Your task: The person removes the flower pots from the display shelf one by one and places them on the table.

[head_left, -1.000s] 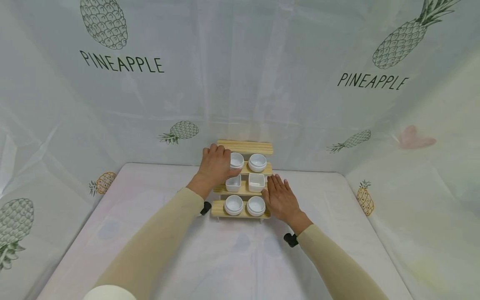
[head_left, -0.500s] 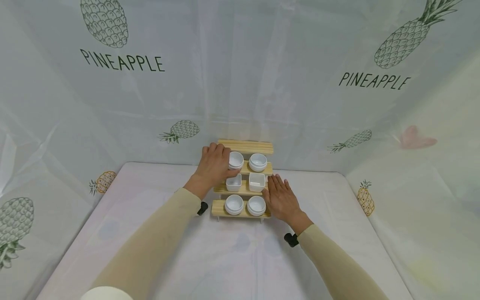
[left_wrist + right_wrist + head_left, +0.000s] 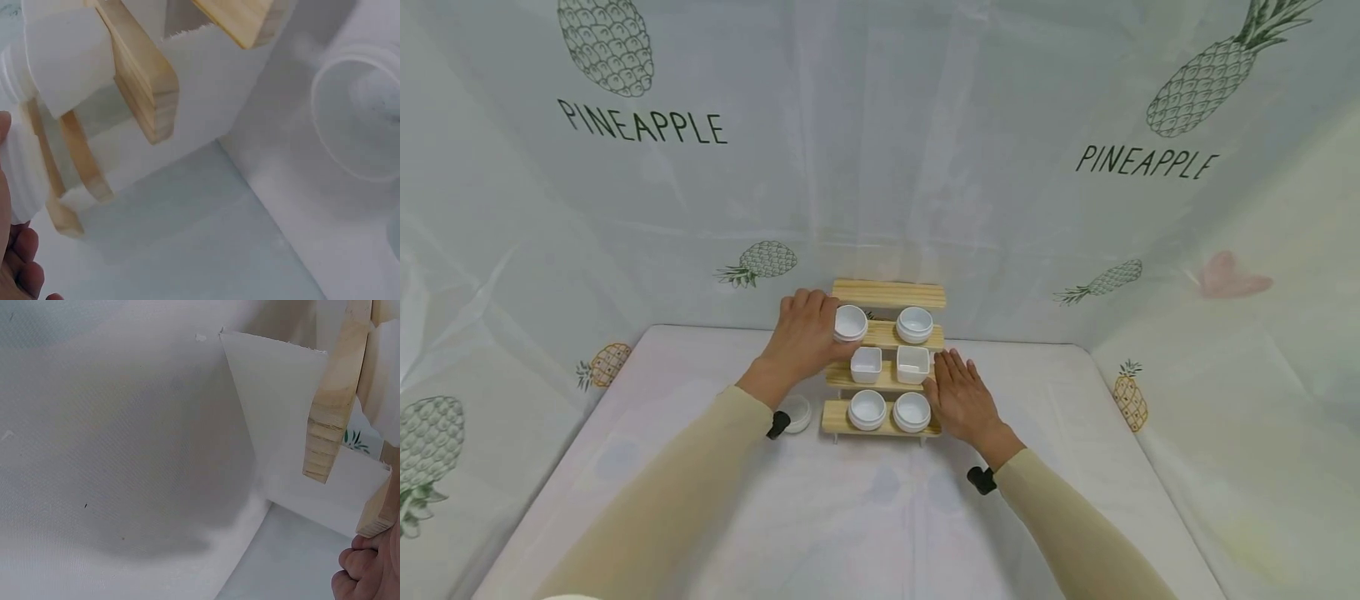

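My left hand (image 3: 803, 335) grips a round white bowl (image 3: 851, 322) at the left end of the rack's second-highest shelf. In the left wrist view the curled fingers (image 3: 25, 262) lie against this bowl (image 3: 25, 178), partly cut off by the frame edge. The wooden tiered rack (image 3: 887, 293) carries another round bowl (image 3: 915, 325) on the same shelf. Two square white bowls sit below, the left one (image 3: 867, 365) near my thumb. Two more round bowls stand on the lowest shelf. My right hand (image 3: 964, 400) rests with straight fingers along the rack's right side.
On the table (image 3: 880, 517), left of the rack and partly behind my left wrist, stands a round white container (image 3: 795, 413). The rack's top shelf bears nothing. A pineapple-print curtain (image 3: 880, 167) hangs close behind the rack and along both sides.
My left hand has shifted left with the round bowl, widening its gap to the neighbouring bowl. The round container on the table has come into sight. My right hand has stayed still.
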### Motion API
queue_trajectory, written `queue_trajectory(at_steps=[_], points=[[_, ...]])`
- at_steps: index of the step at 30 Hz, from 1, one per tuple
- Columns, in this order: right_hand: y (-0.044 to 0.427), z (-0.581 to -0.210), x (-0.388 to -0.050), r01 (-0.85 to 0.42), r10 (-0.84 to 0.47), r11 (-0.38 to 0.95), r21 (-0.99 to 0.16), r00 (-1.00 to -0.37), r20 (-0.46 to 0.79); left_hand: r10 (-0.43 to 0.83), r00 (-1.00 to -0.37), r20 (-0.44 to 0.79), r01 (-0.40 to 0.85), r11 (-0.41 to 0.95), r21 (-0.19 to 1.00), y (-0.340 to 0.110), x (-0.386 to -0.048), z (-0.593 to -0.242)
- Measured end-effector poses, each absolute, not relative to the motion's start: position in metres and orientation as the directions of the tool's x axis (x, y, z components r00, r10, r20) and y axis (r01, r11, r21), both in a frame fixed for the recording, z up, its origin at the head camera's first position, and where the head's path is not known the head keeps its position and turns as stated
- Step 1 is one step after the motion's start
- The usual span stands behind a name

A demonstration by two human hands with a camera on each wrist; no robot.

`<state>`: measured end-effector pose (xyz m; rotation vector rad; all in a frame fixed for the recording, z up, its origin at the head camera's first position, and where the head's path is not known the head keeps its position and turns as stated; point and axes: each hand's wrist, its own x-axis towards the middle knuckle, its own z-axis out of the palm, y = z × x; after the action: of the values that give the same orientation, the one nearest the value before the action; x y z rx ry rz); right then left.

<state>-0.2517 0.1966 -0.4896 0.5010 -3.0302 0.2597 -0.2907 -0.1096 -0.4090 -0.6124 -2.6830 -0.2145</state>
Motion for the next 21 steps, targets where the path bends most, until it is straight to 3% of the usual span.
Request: queue_trajectory(at_steps=[11, 21], points=[[0.194, -0.488, -0.252, -0.335, -0.323, 0.928, -0.164, -0.942, 0.095, 0.358, -0.847, 0.394, 0.428, 0.898, 0.102, -0.16, -0.269, -0.404], [0.195, -0.486, -0.249, -0.324, -0.316, 0.933, -0.155, -0.946, 0.069, 0.296, -0.864, 0.408, 0.38, 0.914, 0.141, -0.219, -0.245, -0.426]])
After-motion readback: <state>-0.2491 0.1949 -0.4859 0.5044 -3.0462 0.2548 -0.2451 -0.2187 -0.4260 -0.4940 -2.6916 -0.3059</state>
